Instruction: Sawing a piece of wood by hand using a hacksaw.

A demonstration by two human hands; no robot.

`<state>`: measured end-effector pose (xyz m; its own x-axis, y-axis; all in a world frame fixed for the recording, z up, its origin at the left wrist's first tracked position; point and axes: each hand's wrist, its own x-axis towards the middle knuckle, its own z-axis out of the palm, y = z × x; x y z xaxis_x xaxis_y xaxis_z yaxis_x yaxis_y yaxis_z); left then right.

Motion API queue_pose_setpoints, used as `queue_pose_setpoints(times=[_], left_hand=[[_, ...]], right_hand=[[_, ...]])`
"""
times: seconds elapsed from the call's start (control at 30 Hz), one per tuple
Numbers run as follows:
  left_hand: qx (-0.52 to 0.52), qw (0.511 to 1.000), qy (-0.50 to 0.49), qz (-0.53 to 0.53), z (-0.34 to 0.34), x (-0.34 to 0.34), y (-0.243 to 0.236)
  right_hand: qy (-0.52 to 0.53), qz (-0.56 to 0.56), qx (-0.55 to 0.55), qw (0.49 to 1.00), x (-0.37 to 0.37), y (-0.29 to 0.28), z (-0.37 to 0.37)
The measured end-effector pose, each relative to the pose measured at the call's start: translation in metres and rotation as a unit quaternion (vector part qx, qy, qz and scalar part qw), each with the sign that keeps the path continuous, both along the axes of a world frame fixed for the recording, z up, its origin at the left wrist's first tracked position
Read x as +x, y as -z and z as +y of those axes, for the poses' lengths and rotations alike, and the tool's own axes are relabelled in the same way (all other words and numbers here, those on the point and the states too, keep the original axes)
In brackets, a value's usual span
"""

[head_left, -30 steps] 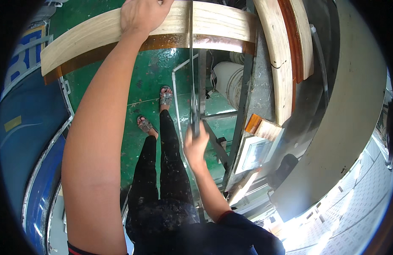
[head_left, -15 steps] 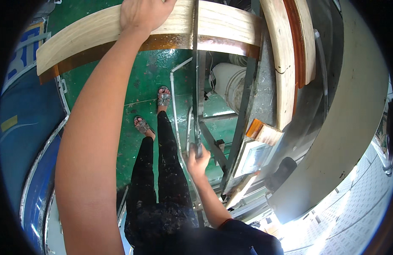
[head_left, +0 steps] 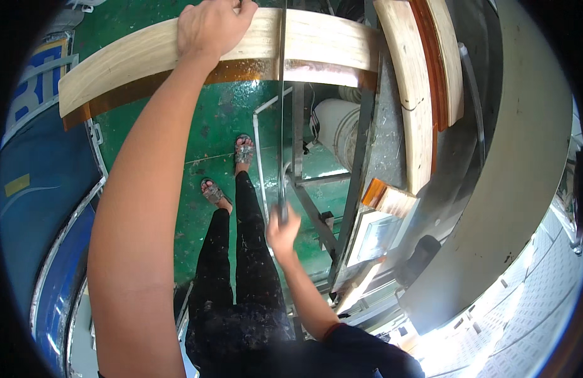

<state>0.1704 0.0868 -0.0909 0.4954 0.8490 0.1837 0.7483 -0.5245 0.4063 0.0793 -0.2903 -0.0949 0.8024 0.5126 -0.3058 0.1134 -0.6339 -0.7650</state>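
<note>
My left hand (head_left: 212, 26) presses flat on a long pale wooden plank (head_left: 127, 60) that lies across the top of the view. A thin saw blade (head_left: 282, 113) stands upright and runs through the plank just right of that hand. My right hand (head_left: 282, 230) is below the plank, shut on the saw's lower end. My legs in dark trousers and my sandalled feet (head_left: 243, 151) stand on the green floor (head_left: 203, 132) underneath.
A second pale plank with a reddish edge (head_left: 423, 94) lies on a grey metal bench (head_left: 386, 145) at the right. Under the bench sit a white drum-shaped motor (head_left: 332, 129) and a steel frame. A blue curved surface (head_left: 33, 189) fills the left.
My right hand went down along the blade line and came slightly back up, moving the saw. My left hand stayed on the plank.
</note>
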Motion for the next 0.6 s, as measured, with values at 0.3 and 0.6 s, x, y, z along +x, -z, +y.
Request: queue_pose_setpoints(times=[0.3, 0.6], left_hand=[[-0.017, 1.0, 0.002, 0.012, 0.001, -0.002, 0.003], [-0.023, 1.0, 0.0, 0.001, -0.002, 0.003, 0.001]], right_hand=[[-0.007, 0.024, 0.055, 0.998, 0.067, -0.003, 0.127], [-0.038, -0.055, 0.025, 0.998, -0.011, 0.032, -0.037]])
